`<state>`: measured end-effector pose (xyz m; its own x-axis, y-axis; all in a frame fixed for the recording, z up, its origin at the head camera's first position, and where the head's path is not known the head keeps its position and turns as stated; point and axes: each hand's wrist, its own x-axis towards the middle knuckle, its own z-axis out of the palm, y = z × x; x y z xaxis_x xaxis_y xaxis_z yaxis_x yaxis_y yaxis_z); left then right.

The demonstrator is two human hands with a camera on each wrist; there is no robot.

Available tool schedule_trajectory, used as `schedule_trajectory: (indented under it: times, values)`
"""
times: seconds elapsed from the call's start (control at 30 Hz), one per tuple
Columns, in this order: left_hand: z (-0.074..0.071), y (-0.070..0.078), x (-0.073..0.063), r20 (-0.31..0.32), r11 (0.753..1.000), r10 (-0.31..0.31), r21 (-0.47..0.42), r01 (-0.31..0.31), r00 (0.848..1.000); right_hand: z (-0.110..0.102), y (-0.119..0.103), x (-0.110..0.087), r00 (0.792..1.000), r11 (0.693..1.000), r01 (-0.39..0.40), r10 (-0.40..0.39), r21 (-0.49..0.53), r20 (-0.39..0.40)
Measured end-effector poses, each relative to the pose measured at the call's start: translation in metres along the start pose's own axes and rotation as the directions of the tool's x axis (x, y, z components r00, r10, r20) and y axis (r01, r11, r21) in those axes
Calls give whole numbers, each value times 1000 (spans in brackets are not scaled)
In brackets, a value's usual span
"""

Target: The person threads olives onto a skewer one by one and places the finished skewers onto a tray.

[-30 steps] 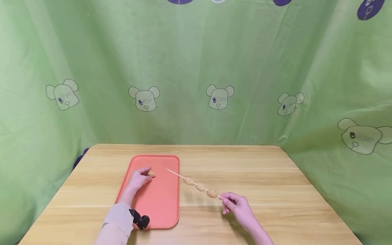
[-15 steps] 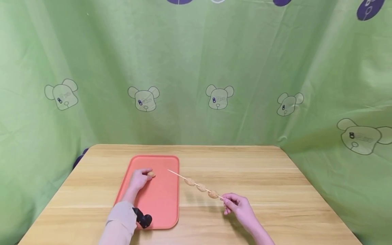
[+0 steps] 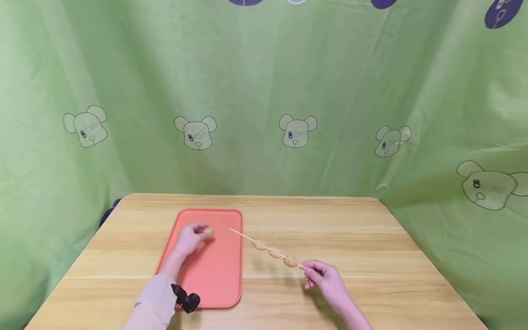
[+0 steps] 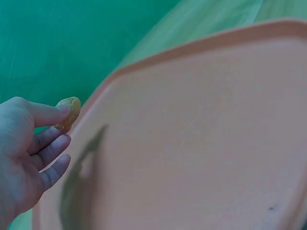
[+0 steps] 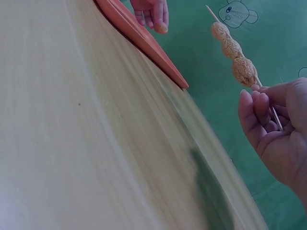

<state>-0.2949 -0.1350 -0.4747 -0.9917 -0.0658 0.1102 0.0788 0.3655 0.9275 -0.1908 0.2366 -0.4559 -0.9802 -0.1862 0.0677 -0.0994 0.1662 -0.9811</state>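
Observation:
My right hand (image 3: 327, 282) pinches the lower end of a thin wooden skewer (image 3: 236, 232) over the table. Three rough, golden-brown balls, like fried meatballs (image 5: 232, 48), are threaded along it. The skewer tilts up to the left, its bare pointed tip over the tray's right part. Above the pink-red tray (image 3: 218, 284), my left hand (image 3: 189, 239) pinches a single similar fried ball (image 4: 72, 113) between thumb and fingers. Its other fingers are loosely bent. In the left wrist view the hand's shadow falls on the tray, apart from the hand.
The tray lies on the left half of a wooden table (image 3: 330, 229). Green curtains (image 3: 247, 68) with bear-head prints hang behind and on both sides. A black device (image 3: 187, 300) is strapped at my left wrist, over the tray's near-left corner.
My left hand has closed its fingertips on the single ball and raised it off the tray, slightly rightward. The right hand and skewer shift only a little to the right.

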Motion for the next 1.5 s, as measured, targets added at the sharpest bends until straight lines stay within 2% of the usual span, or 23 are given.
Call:
schedule_trajectory:
  times: [0.27,0.53,0.8,1.03,1.27,1.5]
  values:
    - [3,27,-15,59,992,98,-82,-93,993,-8,3,-4,999,999,38,-38,-17,15]
    - [4,48,-30,141,970,178,-193,-149,974,-16,0,-9,996,995,88,-89,-56,-27]
    - [1,67,-46,188,953,192,-270,-137,963,-24,-9,-16,983,979,179,-182,-96,-24]
    - [-1,79,-59,231,920,214,-374,-116,949,-29,-18,-20,969,963,244,-245,-114,7]
    - [-1,82,-66,228,899,197,-430,-82,954,-29,-20,-22,954,947,300,-297,-114,42]
    - [0,82,-71,201,864,256,-486,-131,946,-29,-16,-22,951,947,306,-300,-102,67]
